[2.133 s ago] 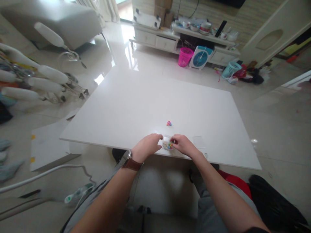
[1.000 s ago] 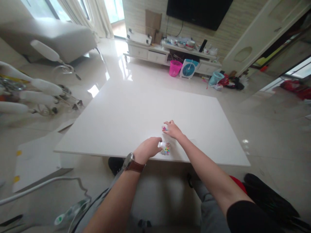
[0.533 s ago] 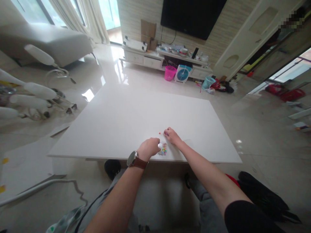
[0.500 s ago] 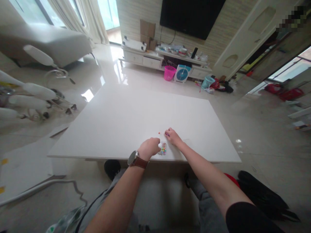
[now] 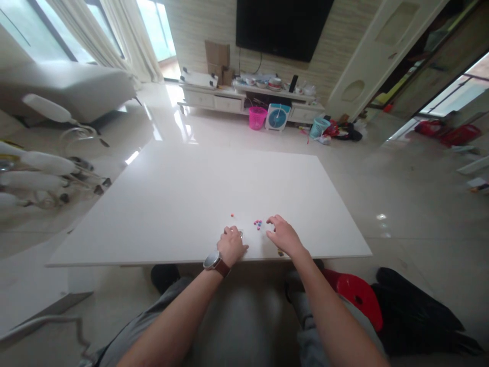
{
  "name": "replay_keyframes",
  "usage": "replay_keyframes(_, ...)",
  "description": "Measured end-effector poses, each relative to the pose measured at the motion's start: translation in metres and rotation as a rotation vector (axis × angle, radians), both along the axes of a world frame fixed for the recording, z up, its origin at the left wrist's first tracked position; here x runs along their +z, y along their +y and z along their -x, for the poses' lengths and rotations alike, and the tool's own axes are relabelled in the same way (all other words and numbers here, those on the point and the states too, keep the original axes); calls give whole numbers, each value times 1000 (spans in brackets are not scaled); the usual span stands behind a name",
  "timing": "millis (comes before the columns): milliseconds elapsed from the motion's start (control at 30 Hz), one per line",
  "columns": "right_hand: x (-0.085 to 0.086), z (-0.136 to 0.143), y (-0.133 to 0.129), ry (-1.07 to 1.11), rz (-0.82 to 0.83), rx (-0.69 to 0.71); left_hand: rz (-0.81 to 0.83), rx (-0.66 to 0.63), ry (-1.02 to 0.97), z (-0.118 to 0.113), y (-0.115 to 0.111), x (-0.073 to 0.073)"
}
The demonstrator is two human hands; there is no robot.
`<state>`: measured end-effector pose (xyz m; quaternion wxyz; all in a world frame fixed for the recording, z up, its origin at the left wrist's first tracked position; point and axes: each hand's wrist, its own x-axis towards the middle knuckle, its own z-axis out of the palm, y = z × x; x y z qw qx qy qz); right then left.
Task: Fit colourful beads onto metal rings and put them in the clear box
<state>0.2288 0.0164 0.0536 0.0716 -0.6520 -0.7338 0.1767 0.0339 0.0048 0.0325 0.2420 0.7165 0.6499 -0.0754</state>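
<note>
On the white table, a small cluster of pink and blue beads (image 5: pixel 257 224) lies between my hands. My right hand (image 5: pixel 283 234) is just right of the beads, its thumb and fingers apart, with nothing between them. My left hand (image 5: pixel 231 244), below a wrist watch, is over a small clear box (image 5: pixel 241 233) that it mostly hides; its fingers bend round the box. A single orange bead (image 5: pixel 232 215) lies beyond my left hand. Near the front edge, partly beside my right wrist, is a small dark and yellow item (image 5: pixel 280 252).
The white table (image 5: pixel 214 183) spans the middle. Past it stand a pink basket (image 5: pixel 257 118), a blue fan (image 5: pixel 277 117) and a low cabinet (image 5: pixel 204 98). A red stool (image 5: pixel 361 298) is at the lower right, white chairs at the left.
My right hand has opened and moved back from where the beads now lie in a cluster. My left hand has moved left and now covers the clear box. The view has shifted.
</note>
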Motion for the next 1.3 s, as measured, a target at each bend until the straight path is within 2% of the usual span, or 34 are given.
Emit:
replay_keyframes(67,9,-3,-3,-31,18,51,-58,8,36,-2,-1,-6)
replay_keyframes(167,19,-8,-5,5,35,96,-79,-114,51,1,7,-15)
replay_keyframes(300,26,-20,-11,-9,69,84,47,-234,9,9,41,-26)
replay_keyframes(333,26,-23,-13,-16,72,84,69,-217,-19,10,51,-28)
replay_keyframes(467,29,-33,-17,8,101,88,-81,-108,-85,2,81,-37)
replay_keyframes(600,33,-36,-15,17,104,83,-155,-41,-94,-4,90,-43)
replay_keyframes(767,36,-36,-18,44,92,95,-238,35,-106,6,102,-49)
replay_keyframes(867,38,-36,-18,55,95,97,-219,11,-136,0,101,-55)
replay_keyframes(967,41,-37,-16,58,97,95,-212,-41,-187,-21,87,-59)
replay_keyframes(1100,43,-37,-10,65,100,89,-184,-108,-271,-47,69,-51)
replay_keyframes(1200,42,-37,-8,62,114,89,-178,-95,-326,-47,69,-39)
replay_keyframes(1300,39,-35,-7,33,131,99,-184,-63,-264,-31,72,-28)
